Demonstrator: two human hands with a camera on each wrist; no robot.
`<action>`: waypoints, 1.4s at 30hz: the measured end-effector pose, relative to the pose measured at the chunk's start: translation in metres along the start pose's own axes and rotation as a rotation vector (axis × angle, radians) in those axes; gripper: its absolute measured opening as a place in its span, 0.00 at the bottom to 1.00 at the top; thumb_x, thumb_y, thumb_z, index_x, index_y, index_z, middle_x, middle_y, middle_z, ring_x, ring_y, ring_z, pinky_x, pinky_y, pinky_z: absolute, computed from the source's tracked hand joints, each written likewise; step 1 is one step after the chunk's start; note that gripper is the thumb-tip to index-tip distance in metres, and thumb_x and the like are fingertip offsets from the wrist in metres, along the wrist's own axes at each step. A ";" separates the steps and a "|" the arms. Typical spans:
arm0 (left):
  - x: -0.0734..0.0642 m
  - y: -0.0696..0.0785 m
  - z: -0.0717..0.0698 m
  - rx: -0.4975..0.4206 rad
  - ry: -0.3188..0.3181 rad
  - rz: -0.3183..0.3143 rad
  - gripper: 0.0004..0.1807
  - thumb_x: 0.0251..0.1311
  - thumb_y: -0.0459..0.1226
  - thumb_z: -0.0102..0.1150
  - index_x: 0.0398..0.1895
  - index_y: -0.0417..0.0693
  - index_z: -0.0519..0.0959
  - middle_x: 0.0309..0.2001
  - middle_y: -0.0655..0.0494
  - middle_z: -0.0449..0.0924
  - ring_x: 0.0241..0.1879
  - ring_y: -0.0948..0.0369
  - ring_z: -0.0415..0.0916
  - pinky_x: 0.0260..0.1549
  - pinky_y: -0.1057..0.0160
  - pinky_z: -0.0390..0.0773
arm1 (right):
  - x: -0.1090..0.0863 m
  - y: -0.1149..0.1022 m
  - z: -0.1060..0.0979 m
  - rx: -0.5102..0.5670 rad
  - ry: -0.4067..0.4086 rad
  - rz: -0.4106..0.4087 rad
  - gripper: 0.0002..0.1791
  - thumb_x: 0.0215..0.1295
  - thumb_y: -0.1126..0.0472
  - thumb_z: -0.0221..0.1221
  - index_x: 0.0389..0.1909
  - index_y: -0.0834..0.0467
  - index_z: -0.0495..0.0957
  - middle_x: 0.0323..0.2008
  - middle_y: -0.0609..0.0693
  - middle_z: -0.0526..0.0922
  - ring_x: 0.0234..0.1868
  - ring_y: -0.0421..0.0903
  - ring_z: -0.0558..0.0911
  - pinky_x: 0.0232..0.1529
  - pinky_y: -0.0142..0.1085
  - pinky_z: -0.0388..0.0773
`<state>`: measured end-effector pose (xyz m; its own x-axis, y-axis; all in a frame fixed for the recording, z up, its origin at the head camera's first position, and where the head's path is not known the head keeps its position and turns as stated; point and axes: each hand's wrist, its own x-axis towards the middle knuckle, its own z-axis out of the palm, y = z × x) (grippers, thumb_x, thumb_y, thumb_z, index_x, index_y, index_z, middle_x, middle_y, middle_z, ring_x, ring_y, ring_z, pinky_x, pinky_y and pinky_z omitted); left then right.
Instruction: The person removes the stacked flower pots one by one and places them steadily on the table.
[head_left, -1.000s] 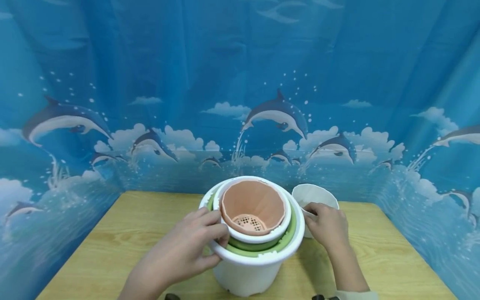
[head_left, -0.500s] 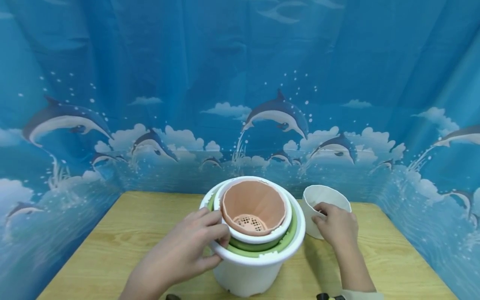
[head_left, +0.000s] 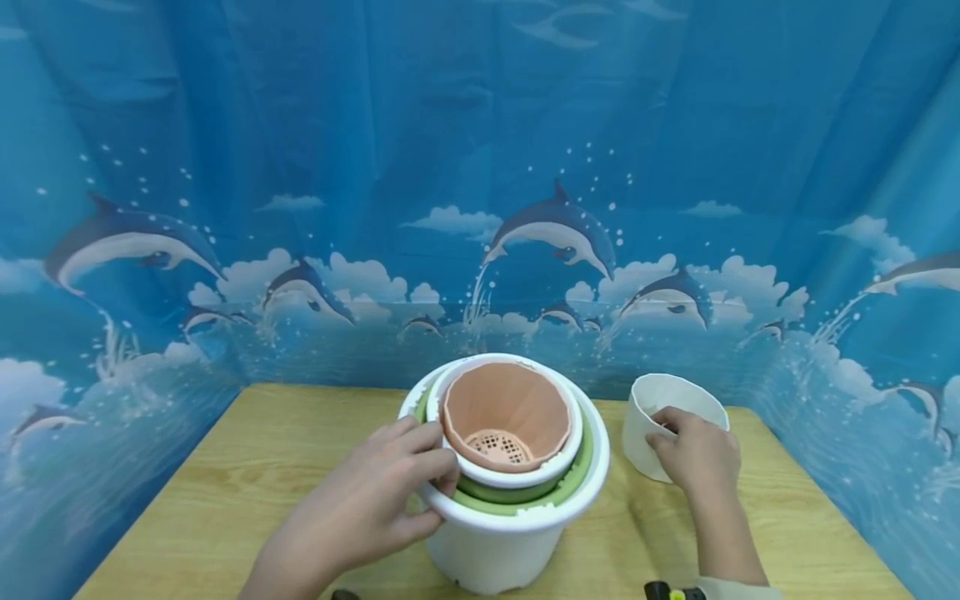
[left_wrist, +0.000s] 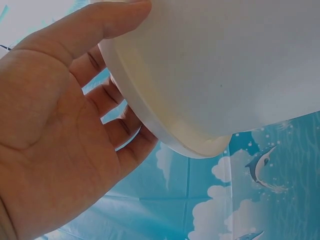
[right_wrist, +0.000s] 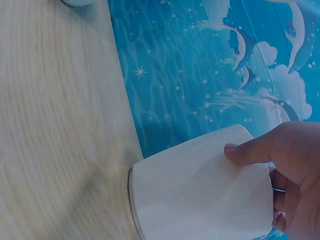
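A large white flowerpot (head_left: 491, 558) stands mid-table, with a green pot (head_left: 579, 473), a smaller white pot (head_left: 517, 477) and a terracotta-coloured pot (head_left: 506, 400) with a perforated bottom nested in it. My left hand (head_left: 382, 492) grips the big pot's rim; in the left wrist view the thumb lies on the outer wall and the fingers curl over the rim (left_wrist: 145, 112). To the right, my right hand (head_left: 693, 454) pinches the near rim of a small white pot (head_left: 640, 429), thumb outside and fingers inside. The right wrist view shows this pot (right_wrist: 195, 185) with its base at the tabletop.
The wooden table (head_left: 292, 433) backs onto a blue dolphin-print curtain (head_left: 420, 167), which also hangs at both sides. A dark object with a yellow part (head_left: 675, 593) shows by the right sleeve at the bottom edge.
My right hand has moved the small white pot rightward, away from the nested pots, widening the gap between them. The left hand and the nested pots have stayed in place.
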<state>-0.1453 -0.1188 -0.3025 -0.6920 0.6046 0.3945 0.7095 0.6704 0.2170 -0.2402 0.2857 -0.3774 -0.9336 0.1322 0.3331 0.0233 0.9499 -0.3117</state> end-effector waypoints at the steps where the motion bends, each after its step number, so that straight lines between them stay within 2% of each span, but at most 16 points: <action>1: 0.000 0.000 0.000 0.000 0.001 0.002 0.18 0.47 0.42 0.75 0.28 0.69 0.72 0.35 0.75 0.68 0.37 0.67 0.63 0.38 0.64 0.70 | 0.000 0.001 0.000 -0.002 -0.007 0.006 0.13 0.62 0.55 0.63 0.45 0.54 0.85 0.43 0.59 0.87 0.47 0.69 0.79 0.47 0.65 0.64; 7: -0.001 0.000 0.001 0.001 -0.001 0.000 0.18 0.47 0.42 0.75 0.28 0.68 0.72 0.35 0.76 0.68 0.38 0.67 0.63 0.38 0.64 0.70 | 0.002 0.008 -0.002 -0.004 -0.003 0.031 0.14 0.63 0.55 0.63 0.47 0.55 0.84 0.44 0.61 0.86 0.48 0.70 0.78 0.46 0.64 0.63; 13: 0.000 0.000 0.001 0.007 -0.007 -0.016 0.18 0.47 0.42 0.75 0.28 0.69 0.72 0.35 0.76 0.68 0.38 0.67 0.63 0.40 0.63 0.69 | 0.003 0.015 -0.001 -0.003 0.018 0.075 0.14 0.63 0.56 0.64 0.49 0.55 0.84 0.46 0.61 0.86 0.49 0.70 0.77 0.50 0.67 0.61; 20: 0.000 0.000 0.001 0.013 -0.006 -0.014 0.18 0.47 0.42 0.75 0.28 0.69 0.72 0.35 0.75 0.68 0.38 0.67 0.62 0.39 0.63 0.69 | 0.005 0.022 -0.002 0.006 -0.007 0.085 0.16 0.64 0.55 0.64 0.51 0.55 0.83 0.47 0.62 0.85 0.51 0.71 0.76 0.51 0.68 0.59; 25: 0.000 0.000 0.001 0.004 -0.014 -0.028 0.18 0.47 0.42 0.75 0.29 0.69 0.72 0.35 0.76 0.68 0.38 0.67 0.63 0.40 0.63 0.70 | 0.006 0.027 -0.004 0.013 0.027 0.094 0.17 0.64 0.56 0.64 0.52 0.56 0.83 0.49 0.64 0.84 0.52 0.73 0.74 0.52 0.68 0.59; 31: 0.000 0.000 0.001 0.011 0.000 -0.010 0.18 0.46 0.41 0.75 0.29 0.68 0.72 0.35 0.75 0.68 0.38 0.67 0.62 0.39 0.63 0.69 | 0.006 0.034 -0.001 0.018 0.044 0.114 0.18 0.65 0.57 0.63 0.54 0.57 0.81 0.52 0.65 0.82 0.54 0.75 0.73 0.57 0.69 0.56; 36: 0.000 0.000 0.001 0.005 0.006 0.000 0.18 0.46 0.41 0.75 0.29 0.68 0.72 0.36 0.75 0.68 0.38 0.67 0.62 0.39 0.64 0.69 | 0.009 0.043 0.004 0.024 0.081 0.073 0.19 0.65 0.60 0.62 0.56 0.58 0.81 0.51 0.67 0.82 0.52 0.75 0.74 0.57 0.68 0.56; 42: 0.000 0.000 0.002 -0.001 -0.006 -0.012 0.17 0.47 0.43 0.76 0.29 0.68 0.72 0.36 0.76 0.68 0.39 0.67 0.63 0.39 0.64 0.70 | 0.014 0.054 0.014 0.017 0.219 -0.041 0.19 0.59 0.70 0.57 0.53 0.61 0.82 0.41 0.69 0.84 0.41 0.73 0.76 0.53 0.63 0.61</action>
<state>-0.1461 -0.1179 -0.3045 -0.7013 0.5989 0.3866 0.7011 0.6774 0.2225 -0.2573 0.3345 -0.4020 -0.8336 0.1541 0.5304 -0.0205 0.9510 -0.3085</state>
